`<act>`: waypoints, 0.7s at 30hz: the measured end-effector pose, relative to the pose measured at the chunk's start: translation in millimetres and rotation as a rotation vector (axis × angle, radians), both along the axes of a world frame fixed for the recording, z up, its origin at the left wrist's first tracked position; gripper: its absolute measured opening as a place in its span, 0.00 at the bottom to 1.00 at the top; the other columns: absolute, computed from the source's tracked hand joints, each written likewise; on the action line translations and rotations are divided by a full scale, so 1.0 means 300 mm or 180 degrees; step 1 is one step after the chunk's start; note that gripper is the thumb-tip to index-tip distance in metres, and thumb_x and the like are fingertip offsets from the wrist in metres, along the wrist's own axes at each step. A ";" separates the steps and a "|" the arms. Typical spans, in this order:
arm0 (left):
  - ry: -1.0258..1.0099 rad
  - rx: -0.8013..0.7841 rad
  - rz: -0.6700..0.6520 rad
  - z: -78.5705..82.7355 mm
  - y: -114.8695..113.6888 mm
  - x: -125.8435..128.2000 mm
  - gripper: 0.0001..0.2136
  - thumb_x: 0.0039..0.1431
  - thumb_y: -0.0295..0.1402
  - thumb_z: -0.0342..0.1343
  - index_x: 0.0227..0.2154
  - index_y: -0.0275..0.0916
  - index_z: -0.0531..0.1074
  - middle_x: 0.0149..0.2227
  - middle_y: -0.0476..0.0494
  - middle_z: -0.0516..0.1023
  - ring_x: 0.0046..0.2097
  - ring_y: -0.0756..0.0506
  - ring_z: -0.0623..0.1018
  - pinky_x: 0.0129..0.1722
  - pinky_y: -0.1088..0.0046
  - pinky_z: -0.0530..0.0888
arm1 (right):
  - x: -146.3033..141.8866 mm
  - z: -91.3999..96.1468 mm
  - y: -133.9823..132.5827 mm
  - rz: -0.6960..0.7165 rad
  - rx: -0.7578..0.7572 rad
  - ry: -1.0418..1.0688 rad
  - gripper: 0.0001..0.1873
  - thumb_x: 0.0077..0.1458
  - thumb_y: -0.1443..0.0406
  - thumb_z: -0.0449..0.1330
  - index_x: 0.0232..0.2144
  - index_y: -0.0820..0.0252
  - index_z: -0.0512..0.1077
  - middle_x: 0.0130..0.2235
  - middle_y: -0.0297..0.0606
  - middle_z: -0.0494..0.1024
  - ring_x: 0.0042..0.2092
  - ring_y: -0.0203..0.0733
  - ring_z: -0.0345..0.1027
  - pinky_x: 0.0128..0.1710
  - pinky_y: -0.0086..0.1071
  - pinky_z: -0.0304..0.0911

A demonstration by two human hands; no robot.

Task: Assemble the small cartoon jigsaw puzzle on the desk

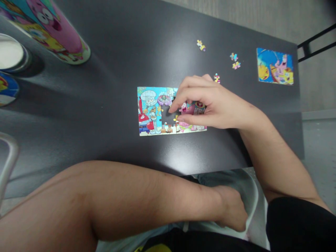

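Note:
A partly assembled jigsaw puzzle (pixel 148 115) with cartoon figures lies flat on the dark table. Near its middle is a gap through which the tabletop shows. Over that gap hovers my right hand (pixel 201 99), thumb and forefinger apart, with no piece visible between them; it hides part of the puzzle's right side. My left hand (pixel 232 208) rests low by my lap, in front of the table edge. Its fingers bend away out of sight, so what they do cannot be seen.
Loose puzzle pieces lie beyond my right hand: one piece (pixel 201 45) at the back, a blue piece (pixel 233 56), a pinkish-yellow piece (pixel 236 65) and another piece (pixel 216 78). A cartoon picture card (pixel 275 67) lies far right. A tall printed canister (pixel 52 31) and a white-topped can (pixel 10 52) stand left.

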State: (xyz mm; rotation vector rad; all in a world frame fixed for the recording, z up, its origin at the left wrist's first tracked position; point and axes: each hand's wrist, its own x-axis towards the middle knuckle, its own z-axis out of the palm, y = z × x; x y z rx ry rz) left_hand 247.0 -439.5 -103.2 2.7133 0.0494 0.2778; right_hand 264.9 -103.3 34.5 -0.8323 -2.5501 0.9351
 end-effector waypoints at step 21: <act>0.0232 -0.0455 -0.1502 0.070 0.157 -0.107 0.20 0.64 0.33 0.79 0.19 0.55 0.81 0.25 0.55 0.83 0.18 0.50 0.59 0.21 0.64 0.62 | 0.225 0.000 0.146 -0.2462 0.1793 0.0788 0.30 0.80 0.28 0.67 0.48 0.40 0.88 0.48 0.44 0.88 0.47 0.61 0.79 0.59 0.63 0.77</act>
